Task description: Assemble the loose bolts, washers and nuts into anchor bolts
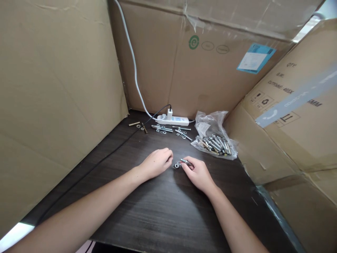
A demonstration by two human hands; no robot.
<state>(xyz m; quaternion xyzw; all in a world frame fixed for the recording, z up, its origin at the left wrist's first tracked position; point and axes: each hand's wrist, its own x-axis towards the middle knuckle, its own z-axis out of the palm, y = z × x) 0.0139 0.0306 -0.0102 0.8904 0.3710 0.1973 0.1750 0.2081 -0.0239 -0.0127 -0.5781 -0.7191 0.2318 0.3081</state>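
Observation:
My right hand (198, 173) grips a silver bolt (185, 161) between thumb and fingers, low over the dark table. Just left of its fingertips lie a hex nut (177, 166) and a thin washer (179, 162). My left hand (158, 162) rests a little further left with its fingers curled closed. Whatever those fingers might hold is hidden from this angle. Beyond both hands, several bolts (165, 129) lie with loose nuts and washers. A clear plastic bag (210, 123) full of more bolts sits at the back right.
Cardboard boxes (152, 63) wall in the table (147, 207) at the back and on both sides. A white power strip (179, 121) lies at the back, with a plugged-in adapter. Its black cable (105, 157) crosses the left side. Brass-coloured pieces (134, 123) lie back left.

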